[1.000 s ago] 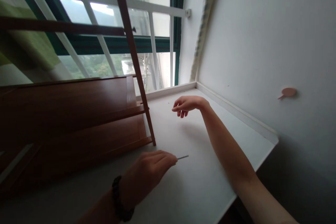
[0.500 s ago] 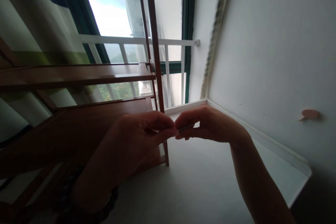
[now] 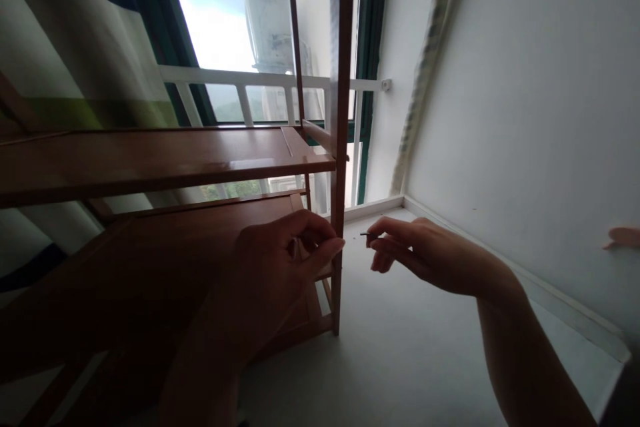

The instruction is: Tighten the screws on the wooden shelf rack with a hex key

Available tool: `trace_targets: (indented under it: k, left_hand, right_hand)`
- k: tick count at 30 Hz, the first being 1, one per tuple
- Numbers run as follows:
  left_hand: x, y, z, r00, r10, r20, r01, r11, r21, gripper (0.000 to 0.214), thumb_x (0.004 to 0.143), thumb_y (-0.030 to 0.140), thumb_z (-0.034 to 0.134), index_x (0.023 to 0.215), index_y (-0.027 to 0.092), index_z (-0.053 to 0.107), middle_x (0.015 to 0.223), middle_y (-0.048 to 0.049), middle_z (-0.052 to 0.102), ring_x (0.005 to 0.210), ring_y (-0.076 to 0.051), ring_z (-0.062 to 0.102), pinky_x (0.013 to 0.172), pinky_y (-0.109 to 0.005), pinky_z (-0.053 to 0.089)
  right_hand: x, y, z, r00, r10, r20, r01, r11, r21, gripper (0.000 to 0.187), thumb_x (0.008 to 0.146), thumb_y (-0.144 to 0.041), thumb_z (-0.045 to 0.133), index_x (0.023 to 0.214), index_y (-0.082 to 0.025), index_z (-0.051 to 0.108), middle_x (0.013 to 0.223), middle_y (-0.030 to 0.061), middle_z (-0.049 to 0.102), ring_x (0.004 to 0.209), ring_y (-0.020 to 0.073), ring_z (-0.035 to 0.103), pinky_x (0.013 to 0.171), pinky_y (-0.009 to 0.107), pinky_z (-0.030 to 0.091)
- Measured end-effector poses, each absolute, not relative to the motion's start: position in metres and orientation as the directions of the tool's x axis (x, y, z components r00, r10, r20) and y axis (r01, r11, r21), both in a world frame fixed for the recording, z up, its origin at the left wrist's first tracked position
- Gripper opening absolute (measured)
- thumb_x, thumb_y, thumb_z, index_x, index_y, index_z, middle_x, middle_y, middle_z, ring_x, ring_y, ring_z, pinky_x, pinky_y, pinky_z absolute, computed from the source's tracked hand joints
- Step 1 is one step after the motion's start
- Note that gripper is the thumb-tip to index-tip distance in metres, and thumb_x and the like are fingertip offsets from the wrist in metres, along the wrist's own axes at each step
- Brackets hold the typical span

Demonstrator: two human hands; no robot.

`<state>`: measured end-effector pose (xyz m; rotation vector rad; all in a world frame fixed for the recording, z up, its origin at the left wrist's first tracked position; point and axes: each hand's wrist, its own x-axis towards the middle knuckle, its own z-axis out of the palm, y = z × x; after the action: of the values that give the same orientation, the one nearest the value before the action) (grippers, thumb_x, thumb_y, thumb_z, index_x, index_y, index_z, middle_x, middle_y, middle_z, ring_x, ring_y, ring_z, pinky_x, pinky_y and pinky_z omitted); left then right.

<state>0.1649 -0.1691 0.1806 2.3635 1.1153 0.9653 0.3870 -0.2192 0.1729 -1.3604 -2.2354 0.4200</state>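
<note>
A brown wooden shelf rack (image 3: 150, 160) stands on a white desk (image 3: 400, 347) in front of a window. My right hand (image 3: 420, 250) is pinched on a thin metal pin (image 3: 367, 235), its tip pointing left toward the rack's front upright post (image 3: 339, 147). My left hand (image 3: 280, 267) hovers just left of that post, thumb and forefinger pressed together; whether anything is between them is not visible. The two hands are a small gap apart, with the post between them.
A white wall (image 3: 525, 113) runs along the right, with a small pink wall hook (image 3: 623, 237) at the frame's edge. The window's white railing (image 3: 260, 80) and a green-and-white curtain (image 3: 65, 60) lie behind the rack. The desk's right edge (image 3: 615, 347) drops off.
The pin has passed from my left hand to my right hand. The hands met half a second ago and have since drawn apart. My view has tilted upward and nearer the rack.
</note>
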Motion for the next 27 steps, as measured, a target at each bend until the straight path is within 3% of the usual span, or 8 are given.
trace_targets:
  k: [4, 7, 12, 16, 21, 25, 27]
  left_hand:
    - [0.163, -0.172, 0.178, 0.517, 0.764, 0.386, 0.617, -0.645, 0.451, 0.024, 0.083, 0.037, 0.051, 0.104, 0.028, 0.058, 0.086, 0.0021, 0.069, 0.073, -0.017, 0.064, 0.062, -0.027, 0.049]
    - [0.16, -0.173, 0.175, 0.605, 0.726, 0.326, 0.594, -0.685, 0.423, 0.04, 0.081, 0.029, 0.053, 0.121, 0.029, 0.05, 0.107, -0.0011, 0.066, 0.094, -0.021, 0.063, 0.08, -0.034, 0.051]
    - [0.158, -0.167, 0.172, 0.731, 0.644, 0.226, 0.473, -0.716, 0.513, 0.045, 0.08, 0.026, 0.056, 0.125, 0.03, 0.05, 0.122, -0.0012, 0.06, 0.107, -0.02, 0.059, 0.093, -0.03, 0.048]
    - [0.159, -0.158, 0.168, 0.758, 0.626, 0.185, 0.457, -0.711, 0.535, 0.04, 0.079, 0.026, 0.059, 0.118, 0.03, 0.055, 0.118, -0.0001, 0.062, 0.104, -0.019, 0.06, 0.09, -0.028, 0.048]
    - [0.166, -0.153, 0.168, 0.756, 0.634, 0.165, 0.506, -0.725, 0.468, 0.021, 0.075, 0.021, 0.057, 0.096, 0.021, 0.062, 0.095, -0.0028, 0.067, 0.085, -0.019, 0.062, 0.077, -0.03, 0.05]
    - [0.168, -0.152, 0.169, 0.754, 0.635, 0.168, 0.511, -0.728, 0.457, 0.016, 0.076, 0.024, 0.057, 0.09, 0.02, 0.062, 0.089, -0.0021, 0.066, 0.076, -0.016, 0.061, 0.07, -0.026, 0.049]
    - [0.166, -0.15, 0.168, 0.739, 0.625, 0.251, 0.499, -0.759, 0.418, 0.014, 0.075, 0.028, 0.06, 0.087, 0.021, 0.064, 0.085, -0.0009, 0.066, 0.072, -0.015, 0.061, 0.066, -0.025, 0.049]
  right_hand:
    - [0.39, -0.218, 0.174, -0.4, 0.878, 0.262, 0.782, 0.476, -0.402, 0.02, 0.089, -0.036, 0.052, 0.096, -0.022, 0.065, 0.101, 0.0041, 0.065, 0.084, 0.0148, 0.062, 0.076, 0.03, 0.05]
    - [0.389, -0.218, 0.177, -0.423, 0.867, 0.265, 0.755, 0.499, -0.427, 0.018, 0.086, -0.035, 0.057, 0.091, -0.021, 0.067, 0.094, 0.0033, 0.066, 0.076, 0.0131, 0.061, 0.072, 0.028, 0.051]
    - [0.388, -0.212, 0.177, -0.445, 0.863, 0.239, 0.7, 0.501, -0.51, 0.01, 0.083, -0.025, 0.061, 0.087, -0.02, 0.069, 0.081, 0.0006, 0.07, 0.069, 0.012, 0.064, 0.064, 0.024, 0.052]
    - [0.391, -0.2, 0.171, -0.536, 0.825, 0.179, 0.575, 0.512, -0.638, 0.012, 0.081, -0.025, 0.062, 0.091, -0.019, 0.068, 0.088, 0.0015, 0.072, 0.08, 0.0135, 0.068, 0.074, 0.025, 0.054]
    - [0.401, -0.187, 0.163, -0.506, 0.854, 0.119, 0.399, 0.354, -0.846, 0.023, 0.079, -0.032, 0.064, 0.092, -0.014, 0.058, 0.087, 0.0064, 0.071, 0.08, 0.0159, 0.069, 0.071, 0.031, 0.056]
    - [0.406, -0.179, 0.159, -0.492, 0.862, 0.122, 0.351, 0.325, -0.878, 0.026, 0.076, -0.035, 0.068, 0.086, -0.012, 0.062, 0.08, 0.0066, 0.071, 0.072, 0.0147, 0.067, 0.065, 0.029, 0.055]
    - [0.406, -0.177, 0.158, -0.484, 0.858, 0.173, 0.311, 0.354, -0.882, 0.024, 0.073, -0.032, 0.071, 0.084, -0.011, 0.065, 0.079, 0.0054, 0.07, 0.071, 0.0132, 0.066, 0.065, 0.027, 0.055]
